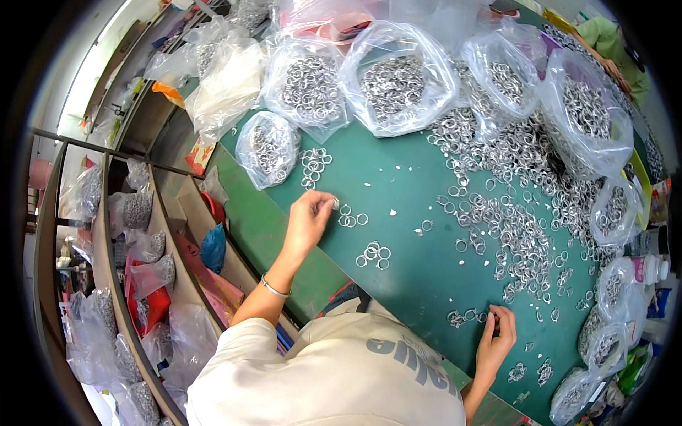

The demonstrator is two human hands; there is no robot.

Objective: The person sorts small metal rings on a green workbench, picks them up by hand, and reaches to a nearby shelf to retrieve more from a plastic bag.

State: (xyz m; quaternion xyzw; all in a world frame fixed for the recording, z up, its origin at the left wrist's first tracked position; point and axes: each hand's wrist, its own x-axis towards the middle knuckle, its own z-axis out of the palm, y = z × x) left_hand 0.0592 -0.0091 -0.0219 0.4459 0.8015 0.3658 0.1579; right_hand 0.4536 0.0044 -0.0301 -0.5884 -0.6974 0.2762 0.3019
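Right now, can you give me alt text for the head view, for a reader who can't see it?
A person's left hand pinches a small pale piece beside a few metal rings on a green table, while the right hand touches a small cluster of rings. Clear plastic bags full of rings line the far edge, with loose rings spilled at right.

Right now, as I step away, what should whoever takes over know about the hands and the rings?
Left hand: raised over the green table, fingertips pinching a small pale piece beside a few loose metal rings.
Right hand: resting on the table, touching a small ring cluster.
Done: small ring groups set out between the hands.
Left: the large loose ring pile and open bags of rings behind.
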